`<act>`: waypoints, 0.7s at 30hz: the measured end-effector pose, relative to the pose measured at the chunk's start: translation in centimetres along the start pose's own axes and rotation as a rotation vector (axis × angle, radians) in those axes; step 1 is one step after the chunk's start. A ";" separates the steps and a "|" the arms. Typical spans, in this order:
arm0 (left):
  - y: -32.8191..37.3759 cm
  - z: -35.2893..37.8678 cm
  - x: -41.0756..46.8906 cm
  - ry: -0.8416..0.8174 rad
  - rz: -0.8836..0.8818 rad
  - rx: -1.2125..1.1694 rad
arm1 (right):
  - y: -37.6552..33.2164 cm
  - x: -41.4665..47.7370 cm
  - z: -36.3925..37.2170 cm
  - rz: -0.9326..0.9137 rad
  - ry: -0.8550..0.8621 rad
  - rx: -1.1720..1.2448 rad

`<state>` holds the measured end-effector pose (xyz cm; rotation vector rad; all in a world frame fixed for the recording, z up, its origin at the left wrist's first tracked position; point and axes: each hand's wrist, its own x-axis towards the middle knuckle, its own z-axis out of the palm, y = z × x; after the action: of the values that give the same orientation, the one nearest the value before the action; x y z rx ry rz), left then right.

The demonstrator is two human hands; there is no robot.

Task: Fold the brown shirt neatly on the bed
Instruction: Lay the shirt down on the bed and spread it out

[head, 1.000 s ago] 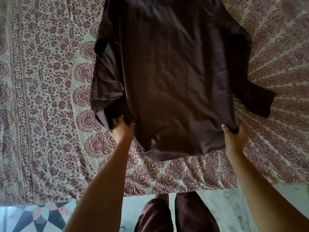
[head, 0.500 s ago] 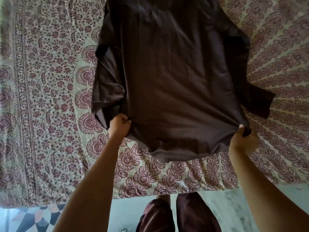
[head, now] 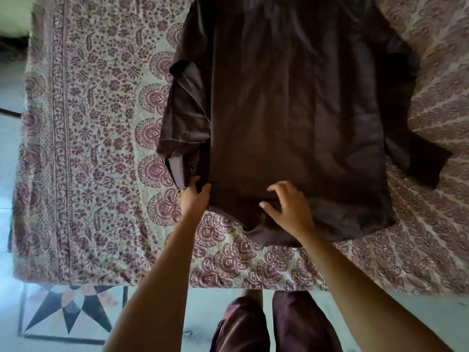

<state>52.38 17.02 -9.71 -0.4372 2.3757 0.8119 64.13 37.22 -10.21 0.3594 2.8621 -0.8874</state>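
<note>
The dark brown shirt [head: 291, 110] lies spread flat on the bed, its hem toward me. Its left sleeve is bunched and folded along the left side, and the right sleeve sticks out to the right. My left hand [head: 194, 199] pinches the shirt's near left corner at the hem. My right hand [head: 286, 207] hovers over or rests on the middle of the hem, fingers spread and curled, holding nothing.
The bed is covered with a cream and maroon patterned sheet [head: 88, 148], its near edge just in front of my legs. Below it is a pale tiled floor with a dark star pattern [head: 68, 311] at the lower left.
My right hand has let go of the shirt's near right corner and moved left to the middle of the hem. The shirt now lies flatter on the bed. My left hand keeps its grip.
</note>
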 end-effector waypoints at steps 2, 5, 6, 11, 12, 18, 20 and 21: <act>-0.5 -0.3 -0.1 -0.061 0.031 -0.045 | -2.2 0.0 1.8 -0.220 -0.274 -0.187; -0.9 -0.9 -0.2 -0.153 0.072 -0.015 | -4.8 -0.4 3.8 -0.240 -0.425 -0.485; -1.0 -0.9 -0.2 -0.172 0.090 0.003 | -5.1 -0.4 4.1 -0.163 -0.394 -0.499; 1.0 -0.5 -2.5 -0.077 0.258 -0.143 | -4.5 -1.3 3.2 0.385 -0.111 0.248; 1.5 -0.1 -3.2 -0.074 0.314 -0.223 | -4.4 -1.7 2.7 0.503 -0.031 0.457; 4.6 0.8 -5.5 -0.139 0.288 -0.723 | -4.2 -1.3 0.4 0.810 0.318 0.923; 4.6 0.6 -5.5 -0.091 0.171 -0.772 | -4.6 -1.0 -0.2 0.825 0.411 0.987; 4.4 0.4 -5.5 -0.058 0.086 -0.789 | -4.8 -1.0 -0.3 0.819 0.437 0.990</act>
<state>54.75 21.27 -4.54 -0.6021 1.9475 1.7715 63.81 33.39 -7.17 1.7925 1.8960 -2.0447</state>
